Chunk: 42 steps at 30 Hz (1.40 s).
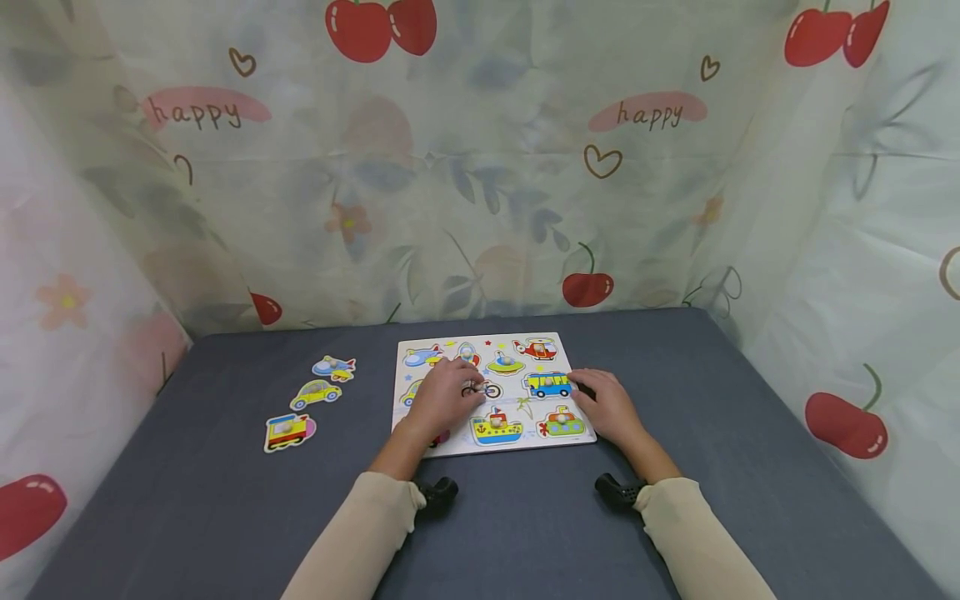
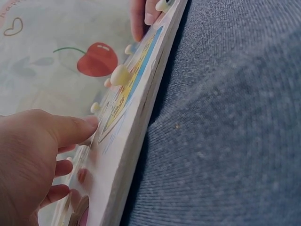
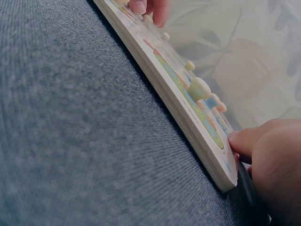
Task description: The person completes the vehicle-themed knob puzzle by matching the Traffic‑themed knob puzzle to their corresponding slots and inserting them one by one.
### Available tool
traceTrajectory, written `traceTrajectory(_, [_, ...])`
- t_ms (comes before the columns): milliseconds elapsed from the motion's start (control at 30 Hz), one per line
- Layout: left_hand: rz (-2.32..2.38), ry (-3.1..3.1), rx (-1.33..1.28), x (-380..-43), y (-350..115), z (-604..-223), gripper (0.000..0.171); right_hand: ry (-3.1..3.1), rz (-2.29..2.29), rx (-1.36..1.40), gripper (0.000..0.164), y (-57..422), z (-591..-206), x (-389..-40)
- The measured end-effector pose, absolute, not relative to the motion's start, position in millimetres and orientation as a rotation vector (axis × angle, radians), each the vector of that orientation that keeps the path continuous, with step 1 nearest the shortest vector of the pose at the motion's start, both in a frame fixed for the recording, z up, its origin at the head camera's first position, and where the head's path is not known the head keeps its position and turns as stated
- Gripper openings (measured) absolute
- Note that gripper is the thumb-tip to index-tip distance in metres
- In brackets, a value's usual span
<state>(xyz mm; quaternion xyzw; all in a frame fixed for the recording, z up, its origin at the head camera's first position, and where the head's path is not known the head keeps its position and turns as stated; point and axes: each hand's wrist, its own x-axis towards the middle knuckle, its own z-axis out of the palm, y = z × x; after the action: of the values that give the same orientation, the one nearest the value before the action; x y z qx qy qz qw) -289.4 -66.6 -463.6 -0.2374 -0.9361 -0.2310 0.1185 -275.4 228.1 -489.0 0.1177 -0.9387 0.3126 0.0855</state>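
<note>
A white wooden peg puzzle board [image 1: 457,446] lies on the table with knobbed vehicle pieces in it. My left hand [image 1: 447,393] reaches over the board, thumb and fingertips pinching at the bike piece [image 1: 492,389]; the hand covers part of it. In the left wrist view the left thumb [image 2: 77,129] reaches out above the board. My right hand [image 1: 609,406] grips the board's right edge beside the blue bus piece [image 1: 548,385], its thumb [image 3: 242,141] by the corner. The ship piece [image 1: 497,427] and the submarine piece [image 1: 561,422] sit along the near side.
Left of the board lie a loose plane piece [image 1: 334,367], a yellow car piece [image 1: 316,394] and a red-and-yellow train-like piece [image 1: 289,432]. A dark grey cloth covers the table [image 1: 517,533]. Printed curtains [image 1: 480,233] enclose the back and sides.
</note>
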Motion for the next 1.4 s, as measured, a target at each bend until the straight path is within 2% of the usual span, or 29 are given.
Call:
traceTrajectory(500, [-0.712, -2.808, -0.587, -285, -73, -465, 0.025, -2.801, 0.933, 0.355, 0.038, 227, -489, -275])
traceTrajectory(767, [-0.853, -2.761, -0.498, -275, -94, -459, 0.023, -2.802, 0.936, 0.356, 0.038, 225, -487, -275])
traceTrajectory(1400, [-0.797, -2.811, -0.336, -258, -152, -460, 0.025, -2.801, 0.937, 0.341, 0.037, 227, -487, -273])
